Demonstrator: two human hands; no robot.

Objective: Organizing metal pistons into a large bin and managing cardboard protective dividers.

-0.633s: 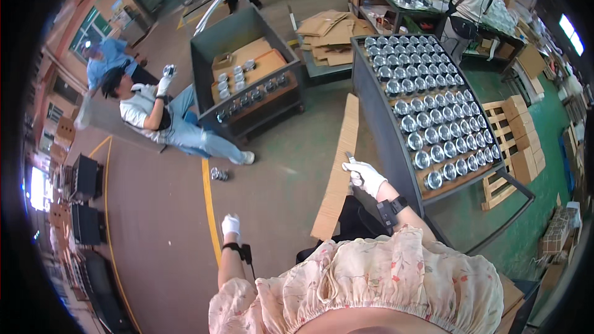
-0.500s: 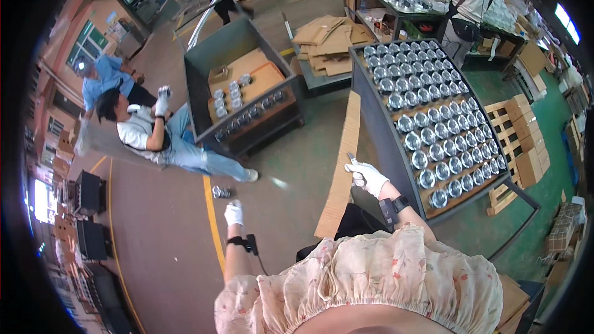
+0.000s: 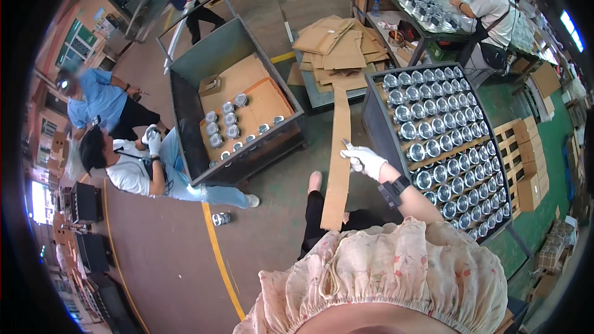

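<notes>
In a white glove, my right hand [image 3: 366, 162] is closed at the edge of a long, narrow cardboard strip [image 3: 337, 173], which stands nearly upright in front of me. A small grey piece [image 3: 347, 144] sticks out by the fingertips; its kind is too small to make out. Just right of this hand is a dark metal cart [image 3: 396, 130] with rows of silver, piston-like metal parts [image 3: 433, 127] on top. Brown sheet shows between some of the rows. My left hand is out of view.
A deep metal bin [image 3: 241, 173] stands ahead left, with several silver parts on cardboard inside. Flat cardboard [image 3: 334, 43] lies stacked beyond the strip. One metal part [image 3: 221, 218] sits on the floor. A seated co-worker [image 3: 133, 170] and others are around; wooden pallets [image 3: 508, 148] lie right.
My left hand has gone out of view. The strip stays in my right hand and now looks more upright. My view has shifted, and a co-worker in dark blue has walked to the left.
</notes>
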